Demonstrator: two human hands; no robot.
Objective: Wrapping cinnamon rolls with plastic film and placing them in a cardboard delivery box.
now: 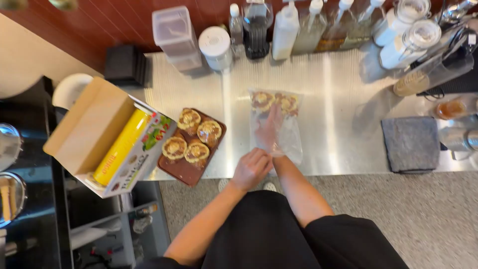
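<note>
A clear plastic bag [289,142] lies flat on the steel counter [338,99], with two round pastries [275,102] at its far end. My right hand [269,130] is inside the bag, fingers spread and reaching towards those pastries. My left hand [251,168] pinches the bag's near opening at the counter's front edge. To the left a brown tray [185,171] carries several more pastries [191,135] of the same kind.
An open box with a yellow roll of wrap [122,146] sits at the counter's left end. Bottles, jars and plastic containers [286,30] line the back. A grey folded cloth [411,143] lies at the right. Grey speckled floor is below.
</note>
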